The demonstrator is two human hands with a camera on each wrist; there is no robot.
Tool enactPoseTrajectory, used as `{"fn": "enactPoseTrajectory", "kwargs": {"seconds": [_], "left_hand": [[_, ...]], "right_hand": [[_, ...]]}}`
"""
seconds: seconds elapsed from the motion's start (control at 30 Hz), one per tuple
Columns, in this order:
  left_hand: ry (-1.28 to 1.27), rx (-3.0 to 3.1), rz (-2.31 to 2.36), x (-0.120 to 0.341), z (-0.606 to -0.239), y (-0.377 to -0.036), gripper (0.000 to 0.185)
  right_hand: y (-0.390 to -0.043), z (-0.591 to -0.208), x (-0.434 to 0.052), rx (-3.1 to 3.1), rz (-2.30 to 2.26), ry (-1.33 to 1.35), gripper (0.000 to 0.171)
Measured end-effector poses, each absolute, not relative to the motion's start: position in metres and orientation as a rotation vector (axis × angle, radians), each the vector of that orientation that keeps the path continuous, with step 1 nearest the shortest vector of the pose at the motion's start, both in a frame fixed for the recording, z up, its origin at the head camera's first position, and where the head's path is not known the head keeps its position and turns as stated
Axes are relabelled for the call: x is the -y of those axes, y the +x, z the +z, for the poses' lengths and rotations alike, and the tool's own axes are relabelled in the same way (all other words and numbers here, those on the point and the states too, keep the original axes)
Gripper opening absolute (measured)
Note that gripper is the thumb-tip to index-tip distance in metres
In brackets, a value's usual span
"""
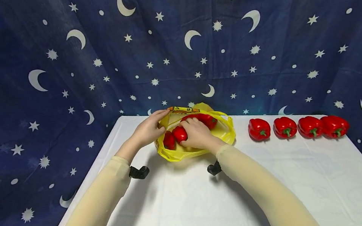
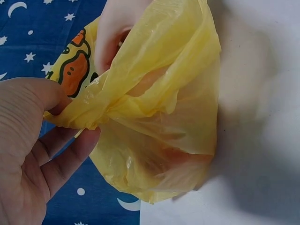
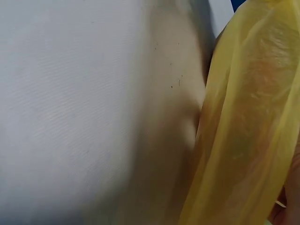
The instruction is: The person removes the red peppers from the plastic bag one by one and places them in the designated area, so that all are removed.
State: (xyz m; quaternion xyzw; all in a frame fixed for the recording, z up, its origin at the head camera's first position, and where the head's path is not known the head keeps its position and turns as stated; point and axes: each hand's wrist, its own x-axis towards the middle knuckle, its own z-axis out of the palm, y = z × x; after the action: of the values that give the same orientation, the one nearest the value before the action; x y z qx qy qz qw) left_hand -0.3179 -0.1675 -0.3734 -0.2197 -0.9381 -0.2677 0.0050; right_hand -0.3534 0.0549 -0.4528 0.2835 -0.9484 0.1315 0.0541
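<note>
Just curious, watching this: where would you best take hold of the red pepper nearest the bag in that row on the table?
Grip that pepper across its rounded body, coming from above. It lies with its green stem facing the viewer, and another pepper sits close on its right, so fingers would probably fit best front and back.

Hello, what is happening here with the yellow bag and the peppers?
A person is working at a yellow bag on a white table. The left hand pinches the bag's edge and holds it open. The right hand is inside the bag, on a red pepper; at least two more peppers lie in there. Four peppers stand in a row on the table, to the right of the bag.
</note>
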Motion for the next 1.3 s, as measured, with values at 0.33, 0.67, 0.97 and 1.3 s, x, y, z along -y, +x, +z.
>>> {"fn": "enactPoseTrajectory", "kwargs": {"seconds": [0.33,0.67,0.97,1.3], "left_hand": [[-0.708,2.944,-0.826,0.165,-0.373,-0.316,0.069],[-0.712,2.952,-0.832,0.166,-0.373,-0.312,0.069],[-0.704,2.949,-0.845,0.166,-0.376,-0.311,0.068],[-0.703,2.955,-0.847,0.165,-0.377,-0.31,0.068]], "right_hand": [[-0.342,-0.451,-0.074,2.95,0.677,0.884,0.073],[-0.344,-0.456,-0.083,3.009,1.268,0.822,0.088],[-0.342,-0.458,-0.085,3.032,1.551,0.721,0.089],[-0.344,-0.465,-0.09,2.982,1.713,0.733,0.088]]}}
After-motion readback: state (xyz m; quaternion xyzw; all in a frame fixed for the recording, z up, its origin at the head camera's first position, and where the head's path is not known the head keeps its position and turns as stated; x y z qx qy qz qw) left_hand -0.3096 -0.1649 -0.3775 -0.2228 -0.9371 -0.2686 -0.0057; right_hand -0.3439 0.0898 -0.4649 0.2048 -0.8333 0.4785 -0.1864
